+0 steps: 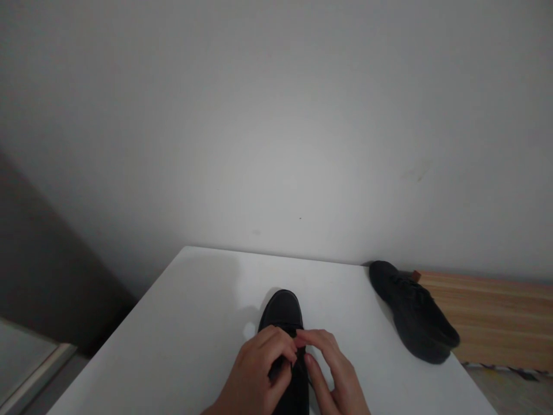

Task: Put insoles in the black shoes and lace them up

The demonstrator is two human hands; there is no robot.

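Note:
A black lace-up shoe (pixel 281 308) stands on the white table with its toe pointing away from me. My left hand (pixel 259 369) is over its lacing, thumb and fingers pinched together on a dark shoelace that is mostly hidden. From the right, my right hand (pixel 339 372) reaches over the same lacing. Its fingertips come close to my left fingers, and its thumb is apart from the forefinger. A thin strand of lace shows near the right thumb. My hands cover the middle of the shoe, and its heel lies below the picture.
A second black shoe (pixel 412 314) sits at the table's right edge. The white table (pixel 173 323) meets a pale wall (pixel 276 144) at the back. Beyond the right edge is a wood-grain board (pixel 496 317). At lower left is a pale-edged piece of furniture (pixel 38 374).

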